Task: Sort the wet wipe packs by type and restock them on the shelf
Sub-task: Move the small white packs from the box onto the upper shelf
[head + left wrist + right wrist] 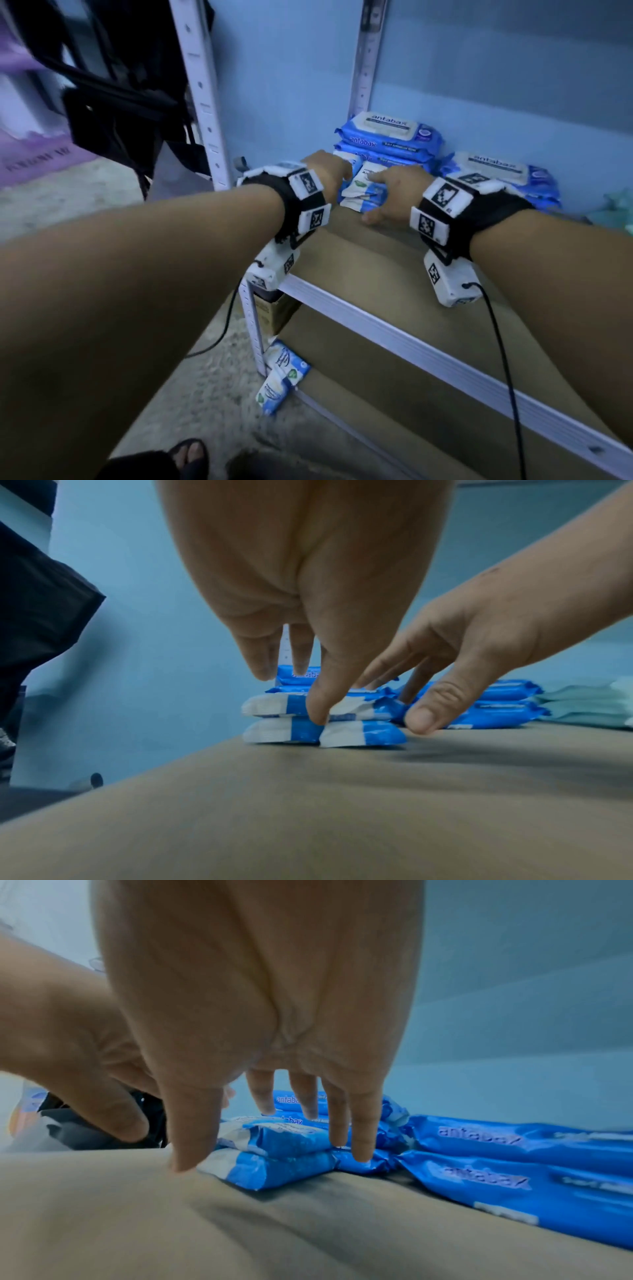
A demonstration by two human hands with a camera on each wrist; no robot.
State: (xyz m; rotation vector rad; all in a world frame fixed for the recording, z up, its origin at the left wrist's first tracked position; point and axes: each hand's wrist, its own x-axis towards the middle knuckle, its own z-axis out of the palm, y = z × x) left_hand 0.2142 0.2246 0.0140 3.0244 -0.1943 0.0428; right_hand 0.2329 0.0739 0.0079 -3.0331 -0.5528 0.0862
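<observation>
Small blue-and-white wipe packs (363, 195) lie two high, side by side, on the brown shelf board (394, 274). My left hand (330, 174) stands over their left end, thumb (316, 712) touching the front and straight fingers behind. My right hand (380, 195) spans the right end, its thumb (186, 1158) down at the stack's near corner and its fingertips (363, 1150) resting on the far side. Behind them, large blue antabax packs (387, 137) are stacked in the corner, with a second stack (496, 174) to the right.
Pale green packs (616, 209) lie at the far right of the shelf. Two small packs (282, 375) lie on the floor by the shelf's white upright (251, 318). A black bag (113, 102) hangs at left. A cardboard box (270, 311) sits under the shelf.
</observation>
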